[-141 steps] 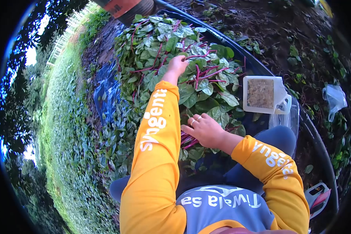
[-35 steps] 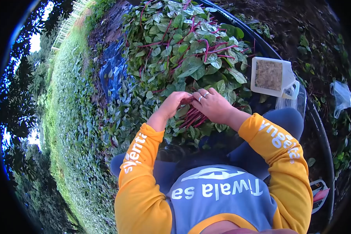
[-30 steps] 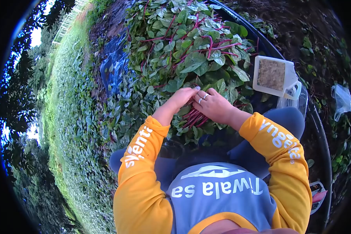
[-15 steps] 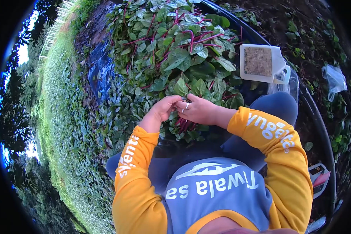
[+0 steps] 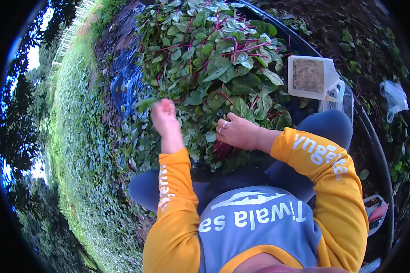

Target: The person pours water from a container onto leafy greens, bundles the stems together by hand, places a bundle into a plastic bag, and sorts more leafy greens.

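My left hand (image 5: 165, 119) is lifted to the left of the leaf pile, its fingers closed on a green leaf (image 5: 145, 105) that is blurred by motion. My right hand (image 5: 234, 131), with rings on its fingers, is closed round a bunch of red-stemmed Malabar spinach (image 5: 223, 149). The bunch's stem ends stick out below that hand, and its leaves merge with those behind. In front of both hands lies a big heap of the same Malabar spinach (image 5: 214, 59), with broad green leaves and magenta stems.
A white cut plastic jug (image 5: 309, 78) stands right of the heap, beside my knee (image 5: 328, 127). A clear plastic bag (image 5: 394, 100) lies farther right. Blue plastic sheeting (image 5: 125, 82) is at the left. A dark curved edge (image 5: 373, 136) runs down the right side.
My left hand has parted from my right hand and swung left and slightly up, carrying a leaf. My right hand stays at the bunch. The whole view has shifted slightly.
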Tool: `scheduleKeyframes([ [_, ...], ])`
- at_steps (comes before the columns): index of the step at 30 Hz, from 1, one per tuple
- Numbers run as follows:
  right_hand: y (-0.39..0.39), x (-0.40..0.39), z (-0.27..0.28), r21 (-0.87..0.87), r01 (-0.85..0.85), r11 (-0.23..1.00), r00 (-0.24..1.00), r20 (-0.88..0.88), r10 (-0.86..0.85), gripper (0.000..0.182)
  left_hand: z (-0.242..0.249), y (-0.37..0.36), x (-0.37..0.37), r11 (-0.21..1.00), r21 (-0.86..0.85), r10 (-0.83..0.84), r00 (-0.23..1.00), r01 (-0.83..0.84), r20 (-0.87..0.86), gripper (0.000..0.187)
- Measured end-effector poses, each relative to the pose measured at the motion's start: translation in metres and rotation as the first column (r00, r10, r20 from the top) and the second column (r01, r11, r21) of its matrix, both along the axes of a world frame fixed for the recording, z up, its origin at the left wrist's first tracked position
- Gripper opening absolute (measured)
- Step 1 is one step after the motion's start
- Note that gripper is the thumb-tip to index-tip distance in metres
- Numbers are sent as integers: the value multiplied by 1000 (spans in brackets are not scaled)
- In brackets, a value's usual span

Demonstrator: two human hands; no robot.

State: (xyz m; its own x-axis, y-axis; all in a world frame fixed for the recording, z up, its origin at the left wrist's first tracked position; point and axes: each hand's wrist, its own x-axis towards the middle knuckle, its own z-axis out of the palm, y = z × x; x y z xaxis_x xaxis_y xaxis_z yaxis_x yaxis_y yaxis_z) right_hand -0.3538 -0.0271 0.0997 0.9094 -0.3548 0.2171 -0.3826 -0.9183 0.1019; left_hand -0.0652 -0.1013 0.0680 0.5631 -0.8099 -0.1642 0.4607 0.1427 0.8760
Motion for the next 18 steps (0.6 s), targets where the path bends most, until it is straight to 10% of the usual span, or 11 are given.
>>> scheduleKeyframes([
  [3, -1, -5, 18, 59, 96, 994, 995, -18, -95, 19, 30, -11, 30, 954, 251, 280, 781, -163, -558, 89],
  [5, -2, -23, 32, 65, 183, 981, 982, 31, -185, 20, 40, -14, -14, 976, 172, -63, 931, 132, -358, 79],
  [9, 1, -86, 109, 191, 477, 858, 879, -108, -465, 23, 30, -46, -91, 746, 60, -663, 748, 663, -21, 37],
  [13, 17, -192, 162, 38, 812, 583, 578, 92, -811, 37, 7, -51, -195, 720, 172, -675, 622, 672, 396, 22],
  [15, 29, -247, 169, 60, 917, 394, 361, 298, -884, 40, -18, -37, -247, 665, 82, -475, 336, 742, 814, 21],
  [18, 60, -316, 136, 145, 987, -69, -146, 632, -761, 62, -45, 1, -367, 189, 244, -158, -216, 951, 964, 23],
])
